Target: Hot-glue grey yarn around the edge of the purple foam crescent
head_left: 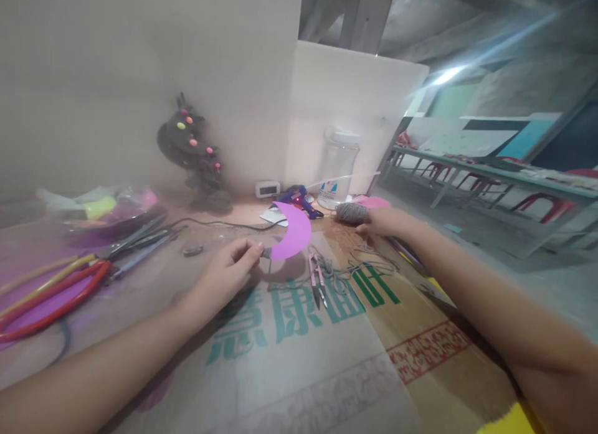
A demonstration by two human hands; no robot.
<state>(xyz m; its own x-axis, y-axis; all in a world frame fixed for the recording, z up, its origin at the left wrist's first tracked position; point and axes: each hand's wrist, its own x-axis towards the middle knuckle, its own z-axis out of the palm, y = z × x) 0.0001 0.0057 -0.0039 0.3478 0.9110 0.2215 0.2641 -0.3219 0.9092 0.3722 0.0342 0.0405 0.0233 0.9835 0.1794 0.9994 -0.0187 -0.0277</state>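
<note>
My left hand (242, 258) pinches one tip of a purple crescent moon cutout (299, 231), where a short stretch is wrapped in grey yarn. The crescent curves up and to the right, above the cardboard. At the back right, my right hand (379, 222) has its fingers at the end of a ball of grey yarn (351, 214) and grips it. Loose grey yarn (369, 259) trails in loops across the cardboard between my hands. Pink thread snips (317, 278) lie near the yarn, blades toward me.
A blue glue gun (301, 200), a small white digital clock (268, 188) and a clear bottle (337, 166) stand at the back. Red-handled scissors (84, 291) lie at left, near a plastic bag (100, 207). A dark ornament with coloured balls (191, 147) stands against the wall.
</note>
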